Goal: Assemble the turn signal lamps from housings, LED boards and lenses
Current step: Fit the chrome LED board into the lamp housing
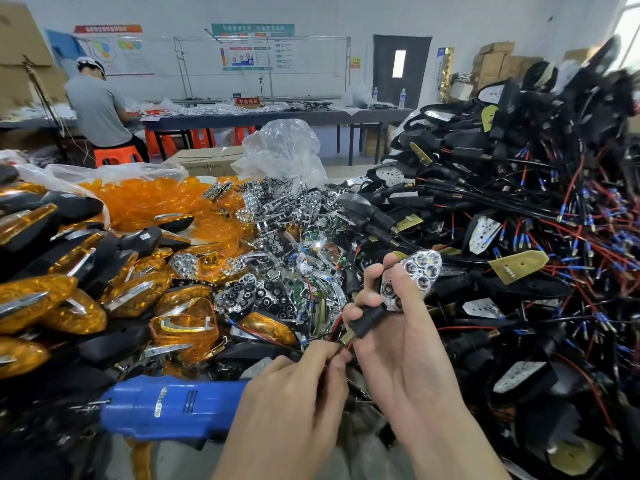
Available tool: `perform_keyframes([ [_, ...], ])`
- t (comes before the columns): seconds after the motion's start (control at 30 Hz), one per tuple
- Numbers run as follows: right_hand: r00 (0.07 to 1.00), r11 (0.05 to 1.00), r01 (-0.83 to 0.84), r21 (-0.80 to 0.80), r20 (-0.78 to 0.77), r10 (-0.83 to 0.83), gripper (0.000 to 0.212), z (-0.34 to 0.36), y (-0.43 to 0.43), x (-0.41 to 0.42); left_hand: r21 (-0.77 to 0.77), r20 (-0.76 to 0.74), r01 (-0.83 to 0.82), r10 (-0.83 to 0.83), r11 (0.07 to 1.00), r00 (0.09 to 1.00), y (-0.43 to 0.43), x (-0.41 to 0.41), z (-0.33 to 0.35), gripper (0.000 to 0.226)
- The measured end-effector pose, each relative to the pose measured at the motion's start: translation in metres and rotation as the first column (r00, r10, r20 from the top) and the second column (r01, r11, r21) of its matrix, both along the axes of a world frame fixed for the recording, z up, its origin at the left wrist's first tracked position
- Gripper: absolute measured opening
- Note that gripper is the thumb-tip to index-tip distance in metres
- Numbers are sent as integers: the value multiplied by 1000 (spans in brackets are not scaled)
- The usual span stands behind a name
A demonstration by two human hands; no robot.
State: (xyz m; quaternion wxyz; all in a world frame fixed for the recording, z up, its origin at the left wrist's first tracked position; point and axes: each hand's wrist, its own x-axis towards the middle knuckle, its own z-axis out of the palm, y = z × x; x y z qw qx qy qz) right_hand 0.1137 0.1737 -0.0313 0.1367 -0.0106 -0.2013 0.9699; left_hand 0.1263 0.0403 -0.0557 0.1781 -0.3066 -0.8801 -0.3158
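Both hands are gripping: your right hand (388, 327) is clasping the housing (372, 318), so keep your left hand (294, 393) drawing the wires (334, 342) gently straight.

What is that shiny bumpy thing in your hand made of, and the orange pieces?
The reflector looks like plastic with a mirror-like chrome coat: it glints silver. The orange lenses look like see-through amber plastic, glossy, with light passing through them.

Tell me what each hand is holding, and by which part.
Right hand grips a lamp housing by its black stem. Left hand pinches its wires at the stem's end.
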Motion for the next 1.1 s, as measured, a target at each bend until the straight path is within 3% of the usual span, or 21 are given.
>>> perform_keyframes([
  [0.37, 998, 990, 46, 134, -37, -42, 20, 1, -2, 3, 74, 54, 31, -35, 997, 998, -3, 0, -3, 40],
  [0.87, 998, 979, 44, 197, -50, -35, 36, 1, -4, 3, 98, 95, 37, -46, 994, 994, -4, 0, -4, 42],
  [1.1, 999, 980, 42, 194, -40, -35, 31, 0, -2, 4, 73, 91, 58, -65, 996, 994, -3, -3, -5, 42],
])
